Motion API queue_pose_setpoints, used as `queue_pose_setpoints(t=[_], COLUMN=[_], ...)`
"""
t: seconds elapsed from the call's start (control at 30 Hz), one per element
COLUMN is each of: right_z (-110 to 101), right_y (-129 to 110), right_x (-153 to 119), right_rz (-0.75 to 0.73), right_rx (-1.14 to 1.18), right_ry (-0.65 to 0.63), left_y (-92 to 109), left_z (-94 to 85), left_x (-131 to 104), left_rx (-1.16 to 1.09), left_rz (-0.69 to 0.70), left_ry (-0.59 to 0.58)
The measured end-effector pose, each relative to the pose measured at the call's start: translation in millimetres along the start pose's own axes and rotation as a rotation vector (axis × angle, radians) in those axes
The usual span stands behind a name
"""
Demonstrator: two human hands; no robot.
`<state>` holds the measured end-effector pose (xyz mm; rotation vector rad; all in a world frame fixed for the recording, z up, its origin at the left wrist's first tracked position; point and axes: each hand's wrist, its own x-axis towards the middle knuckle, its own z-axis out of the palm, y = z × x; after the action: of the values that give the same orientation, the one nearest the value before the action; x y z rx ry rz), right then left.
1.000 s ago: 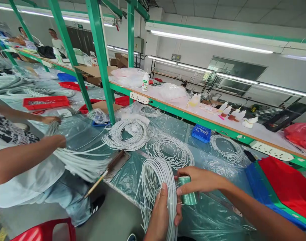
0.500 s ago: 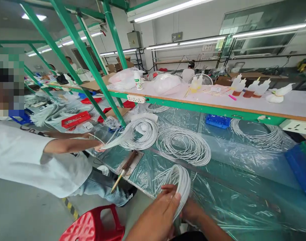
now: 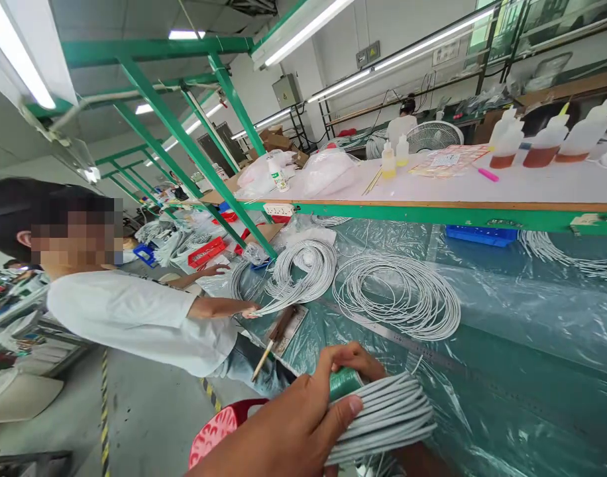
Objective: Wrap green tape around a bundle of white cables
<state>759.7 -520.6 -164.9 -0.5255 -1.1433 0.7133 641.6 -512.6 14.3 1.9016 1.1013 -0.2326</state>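
Note:
My left hand (image 3: 303, 414) is closed on a bundled coil of light grey cable (image 3: 387, 414), its thumb pressed along the near strands. A green roll (image 3: 346, 383), perhaps tape or wire, shows between curled fingers and the coil; I cannot tell whose fingers hold it. Of my right hand (image 3: 417, 458) only the wrist side shows under the coil, and its fingers are hidden. Beyond lies a large loose coil of grey cable (image 3: 356, 291) on the plastic-covered table (image 3: 487, 377). A steel ruler (image 3: 397, 340) runs along the surface.
At left a co-worker in a white shirt (image 3: 134, 318) handles another cable coil (image 3: 303, 268). A brush (image 3: 264, 358) lies by the table edge, above a red stool (image 3: 217, 434). The raised shelf (image 3: 433, 192) carries squeeze bottles (image 3: 542, 146); a blue bin (image 3: 482, 235) sits below it.
The held coil has turned from upright to lying sideways and come nearer. The green roll now shows. My view has shifted and tilted; the co-worker's arms have spread apart.

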Motion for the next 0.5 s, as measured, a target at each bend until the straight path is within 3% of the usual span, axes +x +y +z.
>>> queue_pose_setpoints(t=[0.1, 0.33, 0.5], right_z=[-5.1, -26.1, -37.9], right_y=[-6.3, -0.4, 2.8], right_x=[8.1, -9.2, -17.1], right_rz=[-0.061, 0.113, 0.125], right_rx=[0.002, 0.019, 0.046], right_ry=[0.007, -0.003, 0.019], left_y=[5.6, 8.5, 0.6], left_z=[5.5, 16.2, 33.2], left_x=[5.3, 13.6, 26.6], left_rx=[0.072, 0.083, 0.137], left_rz=[0.023, 0.050, -0.138], left_ry=[0.066, -0.041, -0.072])
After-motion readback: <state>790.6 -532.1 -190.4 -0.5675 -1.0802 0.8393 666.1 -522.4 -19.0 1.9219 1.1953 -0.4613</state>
